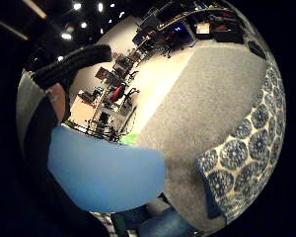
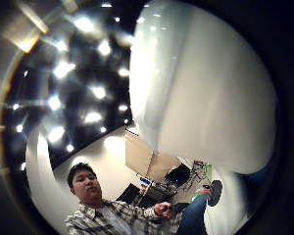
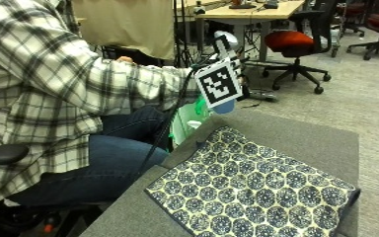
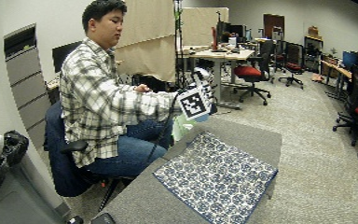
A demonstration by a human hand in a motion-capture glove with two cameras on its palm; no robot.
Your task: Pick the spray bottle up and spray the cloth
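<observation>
A person in a plaid shirt sits beside a grey table (image 3: 308, 133), and the gloved right hand (image 3: 237, 69) is raised in the air above the table's near edge, clear of the surface. The hand holds the spray bottle (image 3: 223, 42): its white top rises above the hand, and a bit of its blue body shows just below the hand. From outside, most of the hand is hidden, so the fingers are hard to read there. The little finger side palm view helps: the blue bottle body (image 1: 106, 175) fills the space close to the palm, and a black gloved finger (image 1: 71, 64) curves over above it, so the fingers appear to be wrapped round the bottle rather than spread. In the thumb side palm view the bottle's white top (image 2: 201, 83) sits right against the palm.

The cloth (image 3: 255, 192), dark blue with a pale round pattern, lies flat on the table, below and in front of the raised bottle and well apart from it. The hand does not touch the cloth.
</observation>
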